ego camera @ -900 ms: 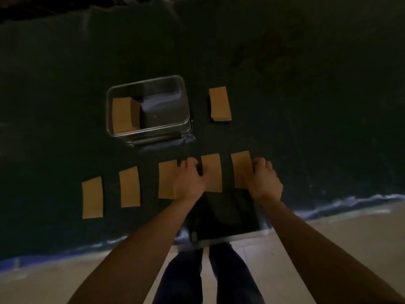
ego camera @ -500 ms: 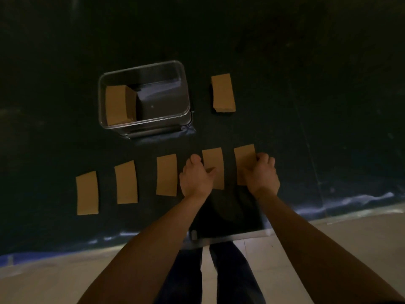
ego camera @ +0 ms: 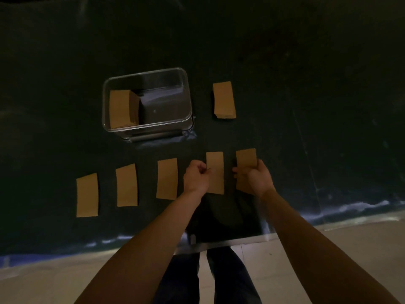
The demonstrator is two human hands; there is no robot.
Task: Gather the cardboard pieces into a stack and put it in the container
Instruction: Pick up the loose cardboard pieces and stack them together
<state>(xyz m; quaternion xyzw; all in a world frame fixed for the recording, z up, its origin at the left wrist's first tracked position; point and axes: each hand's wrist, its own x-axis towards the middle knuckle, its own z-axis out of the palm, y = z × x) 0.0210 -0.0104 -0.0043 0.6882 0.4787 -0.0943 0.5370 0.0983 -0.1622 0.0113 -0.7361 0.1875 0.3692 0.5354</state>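
Observation:
Several brown cardboard pieces lie in a row on the dark table. My right hand [ego camera: 255,177] grips the rightmost piece [ego camera: 246,159] by its sides. My left hand [ego camera: 196,177] pinches the left edge of the neighbouring piece [ego camera: 215,170]. Left of them lie three separate pieces [ego camera: 167,178], [ego camera: 127,185], [ego camera: 87,195]. A clear plastic container [ego camera: 186,99] stands behind the row with a stack of cardboard [ego camera: 120,108] in its left side. Another cardboard stack [ego camera: 224,99] rests on the table to the container's right.
A dark tablet-like slab [ego camera: 223,222] lies at the table's near edge under my forearms. The dark cloth [ego camera: 306,84] ends in a front edge with pale floor [ego camera: 285,249] below. My legs show under the edge.
Both hands have closed on the two rightmost pieces: the right hand now wraps the rightmost piece, and the left has shifted from beside the third piece to the fourth piece's edge.

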